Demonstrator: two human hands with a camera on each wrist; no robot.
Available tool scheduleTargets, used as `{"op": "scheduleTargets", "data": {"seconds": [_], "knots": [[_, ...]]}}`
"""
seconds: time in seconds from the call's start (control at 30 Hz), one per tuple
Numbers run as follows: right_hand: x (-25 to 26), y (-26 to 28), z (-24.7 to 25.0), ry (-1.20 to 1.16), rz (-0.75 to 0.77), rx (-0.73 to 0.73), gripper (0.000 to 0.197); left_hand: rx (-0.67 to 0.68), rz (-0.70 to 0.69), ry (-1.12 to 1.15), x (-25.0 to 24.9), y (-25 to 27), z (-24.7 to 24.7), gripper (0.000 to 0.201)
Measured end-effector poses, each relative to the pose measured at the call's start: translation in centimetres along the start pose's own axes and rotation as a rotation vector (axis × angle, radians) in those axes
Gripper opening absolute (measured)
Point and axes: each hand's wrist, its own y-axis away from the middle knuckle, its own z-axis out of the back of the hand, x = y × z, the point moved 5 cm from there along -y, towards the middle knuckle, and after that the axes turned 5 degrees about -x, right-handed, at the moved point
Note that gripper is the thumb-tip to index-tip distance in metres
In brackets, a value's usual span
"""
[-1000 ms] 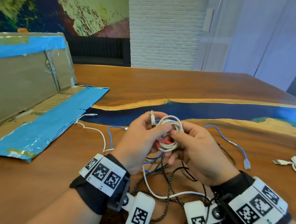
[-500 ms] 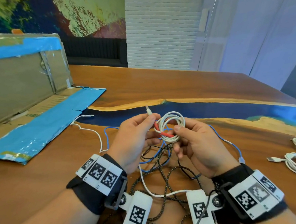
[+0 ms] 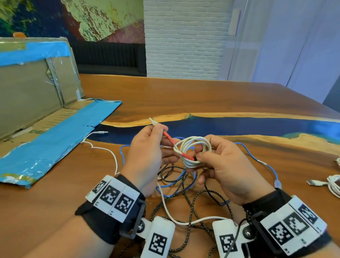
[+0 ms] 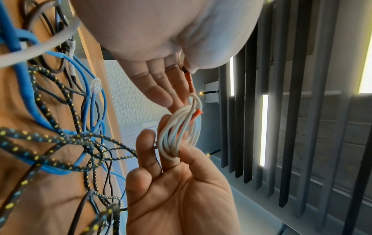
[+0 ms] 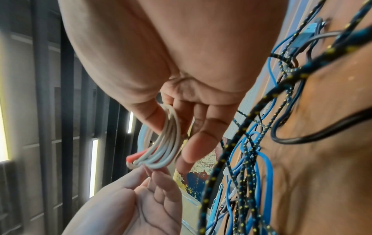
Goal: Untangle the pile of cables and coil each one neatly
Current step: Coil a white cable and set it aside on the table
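A small white cable coil (image 3: 190, 138) is held above the table, and my right hand (image 3: 203, 150) grips it between thumb and fingers. The same coil (image 4: 175, 127) shows in the left wrist view and again (image 5: 165, 143) in the right wrist view. My left hand (image 3: 162, 133) pinches that cable's red-sleeved end (image 3: 167, 136), and its metal plug tip (image 3: 152, 120) sticks out up and left. Under both hands lies a tangle of black braided cable (image 3: 193, 191), blue cable (image 3: 250, 154) and loose white cable (image 3: 105, 149).
An opened cardboard box with blue tape (image 3: 36, 137) lies at the left. Two coiled white cables (image 3: 337, 185) rest at the table's right edge. A blue resin strip (image 3: 244, 125) crosses the wooden table (image 3: 186, 96) behind my hands.
My left hand has drawn the red-sleeved end out of the coil, up and to the left. The coil has shifted slightly right in my right hand.
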Motion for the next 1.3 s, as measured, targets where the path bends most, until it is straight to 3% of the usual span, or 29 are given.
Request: {"op": "scheduleTargets", "data": {"seconds": [0.1, 0.2, 0.27, 0.43, 0.7, 0.9, 1.03, 1.13, 1.2, 1.3], "knots": [[0.3, 0.6, -0.9, -0.020, 0.008, 0.098, 0.006, -0.002, 0.045, -0.039, 0.1, -0.2, 0.5, 0.030], [0.5, 0.9, -1.5, -0.031, 0.029, 0.153, 0.027, 0.076, 0.134, -0.030, 0.5, -0.2, 0.3, 0.028], [0.5, 0.8, -1.5, -0.037, 0.041, 0.136, 0.034, 0.115, 0.163, -0.029, 0.6, 0.0, 0.1, 0.028], [0.4, 0.4, -0.7, -0.037, 0.073, 0.025, 0.028, 0.278, 0.136, -0.156, 0.7, 0.4, -0.5, 0.018], [1.0, 0.2, 0.2, 0.021, 0.125, -0.063, 0.015, 0.361, 0.138, -0.233, 0.8, 0.2, -0.4, 0.026], [1.5, 0.0, 1.1, 0.020, 0.176, -0.182, 0.017, 0.409, 0.187, -0.216, 0.9, 0.3, -0.5, 0.029], [1.5, 0.1, 0.9, -0.008, 0.140, -0.125, 0.019, 0.438, 0.193, -0.093, 0.8, 0.7, -0.7, 0.032], [1.3, 0.3, 0.3, 0.017, 0.125, -0.066, 0.025, 0.424, 0.160, -0.014, 0.7, 1.2, -1.4, 0.016], [1.2, 0.3, 0.1, 0.024, 0.128, -0.055, 0.027, 0.414, 0.149, 0.047, 0.7, 1.6, -1.7, 0.025], [1.3, 0.4, 0.3, 0.077, 0.142, -0.074, 0.025, 0.392, 0.148, 0.061, 0.6, 1.6, -1.9, 0.020]]}}
